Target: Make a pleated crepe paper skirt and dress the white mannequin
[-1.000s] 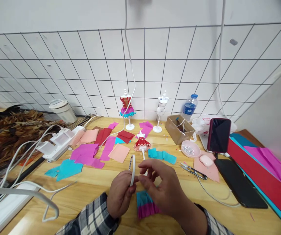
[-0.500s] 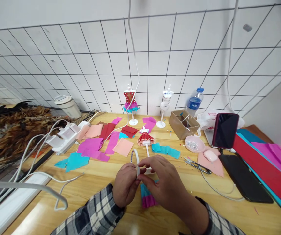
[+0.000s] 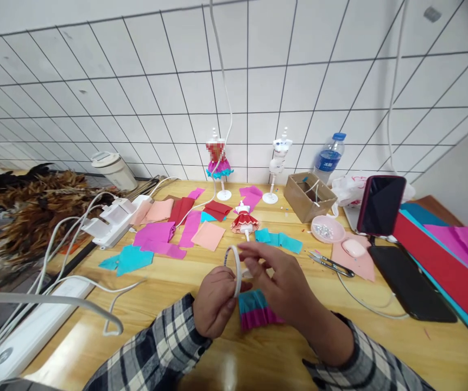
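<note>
My left hand (image 3: 215, 301) is closed round the lower edge of a white roll of tape (image 3: 235, 266), held upright on edge above the wooden table (image 3: 177, 282). My right hand (image 3: 285, 282) hovers just right of the roll, fingers bent, fingertips near its top rim; whether they pinch anything is unclear. Under both hands lies a pleated teal and magenta paper piece (image 3: 256, 309). A small mannequin in a red paper dress (image 3: 244, 221) lies on the table just beyond.
Coloured paper pieces (image 3: 158, 239) are scattered at the left centre. Two mannequin stands (image 3: 277, 163), a cardboard box (image 3: 309, 196), water bottle (image 3: 329, 157), bead dish (image 3: 327, 229), scissors (image 3: 331, 264), two phones (image 3: 380, 205) and paper sheets (image 3: 446, 266) lie right. Power strips (image 3: 114, 220), cables and feathers (image 3: 26, 209) sit left.
The view has tilted and shifted a little. My right hand has come away from the roll's lower edge and now sits by its top rim; more of the pleated paper shows.
</note>
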A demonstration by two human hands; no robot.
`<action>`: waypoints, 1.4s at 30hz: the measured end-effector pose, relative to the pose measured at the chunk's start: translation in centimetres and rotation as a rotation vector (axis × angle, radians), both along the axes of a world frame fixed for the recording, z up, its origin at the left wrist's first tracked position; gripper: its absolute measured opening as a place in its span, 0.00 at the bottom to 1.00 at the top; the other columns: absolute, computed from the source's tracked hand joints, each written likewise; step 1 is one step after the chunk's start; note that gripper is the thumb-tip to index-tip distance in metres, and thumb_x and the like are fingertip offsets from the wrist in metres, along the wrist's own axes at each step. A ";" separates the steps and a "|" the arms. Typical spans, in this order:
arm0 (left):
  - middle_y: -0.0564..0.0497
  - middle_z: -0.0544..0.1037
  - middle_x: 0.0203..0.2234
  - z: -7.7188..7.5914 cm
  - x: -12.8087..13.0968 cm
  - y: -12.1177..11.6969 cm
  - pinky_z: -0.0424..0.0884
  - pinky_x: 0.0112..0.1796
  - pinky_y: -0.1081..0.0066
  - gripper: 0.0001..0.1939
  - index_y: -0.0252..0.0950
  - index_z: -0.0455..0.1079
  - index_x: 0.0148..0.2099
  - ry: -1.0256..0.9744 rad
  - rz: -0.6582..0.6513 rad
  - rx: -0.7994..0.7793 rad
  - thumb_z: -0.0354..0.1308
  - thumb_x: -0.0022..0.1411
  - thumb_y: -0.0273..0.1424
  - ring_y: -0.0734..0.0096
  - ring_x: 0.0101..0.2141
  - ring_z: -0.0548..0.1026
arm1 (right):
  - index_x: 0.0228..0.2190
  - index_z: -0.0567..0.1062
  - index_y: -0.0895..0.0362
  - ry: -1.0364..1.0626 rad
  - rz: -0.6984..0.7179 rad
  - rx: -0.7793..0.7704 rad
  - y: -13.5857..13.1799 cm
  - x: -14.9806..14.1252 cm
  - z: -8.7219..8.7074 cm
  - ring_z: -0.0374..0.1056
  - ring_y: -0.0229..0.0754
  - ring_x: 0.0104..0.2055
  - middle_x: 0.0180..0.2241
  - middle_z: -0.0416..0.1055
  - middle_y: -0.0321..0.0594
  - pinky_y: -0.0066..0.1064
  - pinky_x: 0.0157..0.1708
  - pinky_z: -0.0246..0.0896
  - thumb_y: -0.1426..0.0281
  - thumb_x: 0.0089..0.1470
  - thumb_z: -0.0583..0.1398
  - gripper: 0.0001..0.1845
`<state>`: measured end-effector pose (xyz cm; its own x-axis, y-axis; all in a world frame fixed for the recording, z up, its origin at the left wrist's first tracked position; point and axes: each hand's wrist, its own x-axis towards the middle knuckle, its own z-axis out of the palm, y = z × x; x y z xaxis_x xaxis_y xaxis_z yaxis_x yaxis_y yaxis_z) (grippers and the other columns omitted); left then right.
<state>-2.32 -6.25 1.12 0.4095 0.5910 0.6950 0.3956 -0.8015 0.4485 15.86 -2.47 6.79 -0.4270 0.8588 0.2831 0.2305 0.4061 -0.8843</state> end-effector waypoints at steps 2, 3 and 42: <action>0.50 0.73 0.24 0.1 0.0 0.2 0.69 0.38 0.62 0.19 0.35 0.70 0.46 0.026 -0.039 0.072 0.40 0.72 0.38 0.67 0.29 0.72 | 0.53 0.73 0.54 0.111 0.025 -0.191 0.1 0.0 0.1 0.75 0.44 0.44 0.42 0.80 0.43 0.38 0.43 0.70 0.63 0.64 0.55 0.19; 0.51 0.73 0.23 0.2 0.0 0.2 0.70 0.39 0.61 0.19 0.36 0.70 0.44 0.025 -0.053 0.099 0.41 0.72 0.39 0.67 0.28 0.72 | 0.54 0.72 0.54 0.177 0.057 -0.287 0.1 -0.1 0.1 0.76 0.44 0.43 0.41 0.80 0.43 0.39 0.44 0.70 0.61 0.63 0.56 0.21; 0.39 0.77 0.49 0.4 -0.7 -0.1 0.73 0.51 0.55 0.22 0.36 0.60 0.63 -0.026 0.003 -0.058 0.46 0.71 0.38 0.58 0.50 0.77 | 0.60 0.61 0.50 0.240 0.143 -0.148 -1.5 -0.7 0.7 0.73 0.40 0.36 0.34 0.80 0.35 0.34 0.39 0.66 0.73 0.56 0.62 0.33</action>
